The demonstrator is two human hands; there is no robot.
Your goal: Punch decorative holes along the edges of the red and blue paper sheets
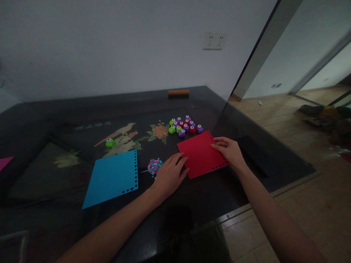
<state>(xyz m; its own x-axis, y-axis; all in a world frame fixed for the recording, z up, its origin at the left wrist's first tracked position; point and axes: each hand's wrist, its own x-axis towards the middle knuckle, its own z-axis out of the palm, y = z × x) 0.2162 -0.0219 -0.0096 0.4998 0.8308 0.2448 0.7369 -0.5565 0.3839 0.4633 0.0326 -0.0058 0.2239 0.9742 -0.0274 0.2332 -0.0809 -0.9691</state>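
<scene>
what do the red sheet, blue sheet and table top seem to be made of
Red sheet: probably matte paper or card, evenly coloured, with punched edges.
Blue sheet: likely the same, similarly flat, matte and punched.
Table top: probably glass or a glossy coating, judging by its reflections.

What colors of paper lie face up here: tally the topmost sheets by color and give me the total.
Red sheet: 1
Blue sheet: 1
Pink sheet, cut off at the left edge: 1
Total: 3; any sheets hidden underneath cannot be counted.
</scene>
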